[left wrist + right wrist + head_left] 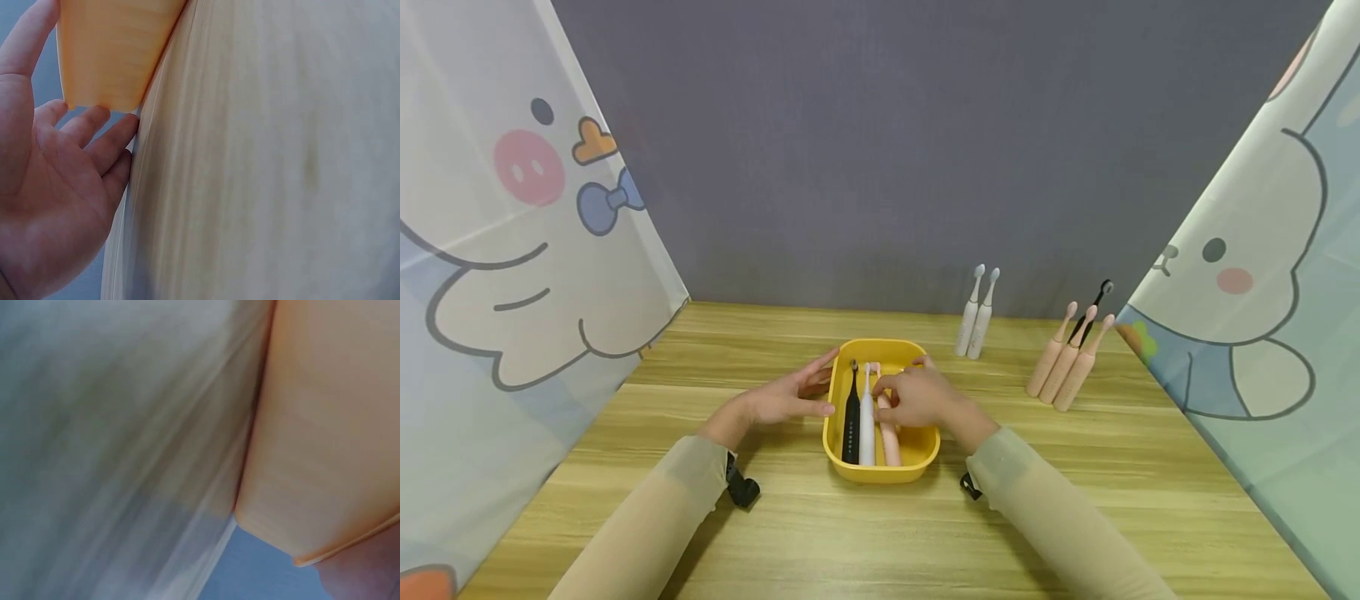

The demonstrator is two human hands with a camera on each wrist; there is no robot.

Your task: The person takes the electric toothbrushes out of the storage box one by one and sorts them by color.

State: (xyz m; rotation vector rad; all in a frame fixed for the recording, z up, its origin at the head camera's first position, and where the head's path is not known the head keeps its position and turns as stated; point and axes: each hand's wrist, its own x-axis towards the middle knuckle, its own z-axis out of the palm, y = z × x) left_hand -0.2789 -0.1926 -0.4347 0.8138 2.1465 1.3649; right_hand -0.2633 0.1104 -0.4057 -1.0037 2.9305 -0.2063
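A yellow bin [882, 476] stands on the wooden table. Inside it lie a black electric toothbrush [851, 427], a white electric toothbrush [867, 427] and a pink electric toothbrush [891, 446], side by side with heads toward the far end. My left hand [786, 398] rests against the bin's left side, thumb at the rim; the left wrist view shows the fingers [100, 128] extended at its wall. My right hand [921, 397] reaches over the right rim and pinches the pink toothbrush, partly covering it. In the right wrist view only a sliver of that hand [362, 569] shows.
Two white electric toothbrushes [973, 327] stand upright behind the bin to the right. Farther right stand three pink electric toothbrushes [1062, 371], with a black one [1102, 293] behind them. A grey wall [880, 167] closes the back; printed cartoon curtains hang on both sides.
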